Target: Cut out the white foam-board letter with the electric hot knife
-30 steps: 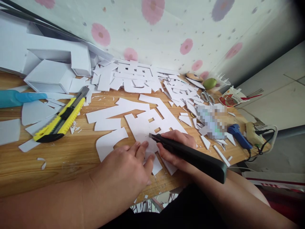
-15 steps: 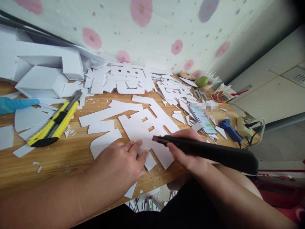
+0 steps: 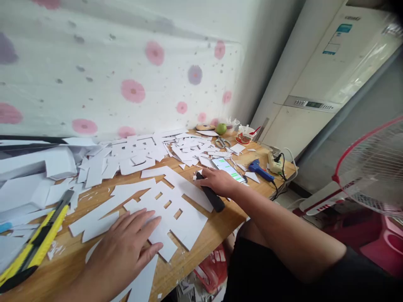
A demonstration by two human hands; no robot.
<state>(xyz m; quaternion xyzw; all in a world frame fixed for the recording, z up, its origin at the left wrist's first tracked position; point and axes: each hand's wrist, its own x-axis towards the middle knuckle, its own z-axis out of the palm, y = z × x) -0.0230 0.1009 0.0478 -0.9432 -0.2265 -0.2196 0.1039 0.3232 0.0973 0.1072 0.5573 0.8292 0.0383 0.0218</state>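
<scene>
My left hand [image 3: 122,245] lies with its fingers stretched out over the edge of a white board piece [image 3: 189,222] that has several rectangular openings cut through it. To the right, my right hand [image 3: 222,182] has its thumb across a black utility knife [image 3: 211,197], low over the table beside that board; its other fingers are partly hidden. Irregular white offcuts [image 3: 107,205] lie near my left hand. A yellow and black utility knife [image 3: 40,237] rests at the left.
White board scraps [image 3: 189,149] are piled along the wall, near scissors [image 3: 222,143]. A phone [image 3: 229,170] lies past my right hand, then a blue glue gun [image 3: 260,170] and a power strip [image 3: 277,162]. A fan [image 3: 374,167] stands at the right.
My right hand has carried the black utility knife away from the cut board, to the right and down towards the table. My left hand still lies at the board. The view has swung right.
</scene>
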